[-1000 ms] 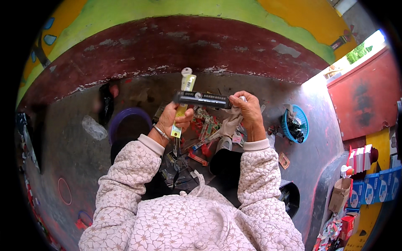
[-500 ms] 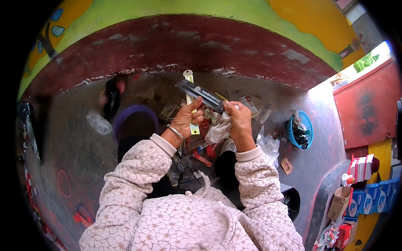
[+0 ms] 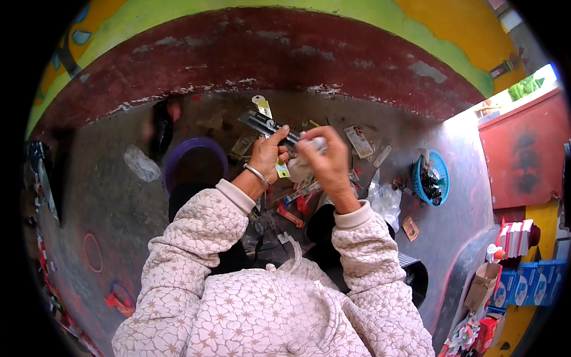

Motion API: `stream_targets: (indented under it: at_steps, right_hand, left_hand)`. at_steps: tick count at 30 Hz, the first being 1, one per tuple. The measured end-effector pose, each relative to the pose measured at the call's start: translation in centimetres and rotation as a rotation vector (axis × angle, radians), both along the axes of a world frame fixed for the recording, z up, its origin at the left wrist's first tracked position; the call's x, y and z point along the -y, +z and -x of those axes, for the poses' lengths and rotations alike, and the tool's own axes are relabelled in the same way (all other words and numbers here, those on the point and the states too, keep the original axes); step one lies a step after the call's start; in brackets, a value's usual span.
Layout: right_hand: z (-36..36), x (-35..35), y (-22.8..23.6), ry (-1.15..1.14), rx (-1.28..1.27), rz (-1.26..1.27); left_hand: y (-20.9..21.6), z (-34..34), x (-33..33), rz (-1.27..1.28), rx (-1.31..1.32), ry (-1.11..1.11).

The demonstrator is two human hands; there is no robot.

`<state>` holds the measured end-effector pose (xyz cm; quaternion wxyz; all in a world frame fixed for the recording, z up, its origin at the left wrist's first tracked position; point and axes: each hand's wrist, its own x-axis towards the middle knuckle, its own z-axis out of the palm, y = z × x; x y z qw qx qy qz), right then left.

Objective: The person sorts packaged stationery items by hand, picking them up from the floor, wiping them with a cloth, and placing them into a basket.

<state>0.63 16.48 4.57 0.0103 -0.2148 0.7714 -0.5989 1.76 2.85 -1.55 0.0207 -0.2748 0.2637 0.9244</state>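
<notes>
My left hand (image 3: 266,159) is closed, thumb on top, round a long flat black package (image 3: 256,121) with pale markings. A narrow yellow-and-white strip (image 3: 262,106) crosses beneath the package in the same grip, its lower end showing below the fingers. My right hand (image 3: 331,162) pinches a crumpled white cloth (image 3: 300,170) against the package's right end. Slight blur covers the right fingers. Below both hands, a jumble of small packets and red pieces (image 3: 290,215) lies on the floor.
A purple basin (image 3: 172,159) stands to the left beside a clear plastic bag (image 3: 141,163). On the right is a blue basket (image 3: 441,169) with dark items inside. A flat card packet (image 3: 358,141) lies near the wall (image 3: 285,59). Blue boxes (image 3: 526,282) stand far right.
My right hand has turned over and shifted up and left along the black package with the cloth. The package and yellow strip have moved slightly left in my left hand.
</notes>
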Motion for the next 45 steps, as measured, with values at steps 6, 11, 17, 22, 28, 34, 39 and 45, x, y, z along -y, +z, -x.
stream_targets:
  at_steps: [6, 11, 17, 22, 28, 34, 39, 45]
  right_hand:
    - [2.6, -1.3, -2.0, -0.119, -0.378, -0.26]
    - [4.2, -3.9, -0.9, -0.418, 0.036, -0.163]
    - [2.0, -2.4, 1.4, -0.147, 0.0, 0.179]
    - [2.3, -3.0, 2.7, -0.141, 0.046, 0.234]
    - [1.4, -1.9, 2.3, 0.02, -0.012, 0.178]
    - [1.9, -0.1, -0.4, -0.025, -0.448, -0.161]
    - [6.0, -2.6, -0.3, -0.376, -0.462, -0.21]
    - [4.2, -3.8, 1.4, -0.372, -0.225, -0.061]
  left_hand:
    - [1.6, -0.3, 1.3, -0.13, -0.077, -0.096]
    - [1.1, -0.4, 1.6, 0.049, -0.026, -0.036]
    - [2.7, -0.8, -0.5, 0.528, -0.119, -0.217]
    - [2.7, -1.0, 0.4, 0.657, -0.138, -0.382]
    - [3.4, -0.8, -0.7, 0.719, -0.174, -0.691]
    - [1.7, -1.6, -0.7, 0.942, -0.496, -0.96]
    - [3.3, -3.2, -1.8, 0.801, -0.393, -1.014]
    - [2.4, -2.5, -1.1, 0.644, -0.154, -0.846]
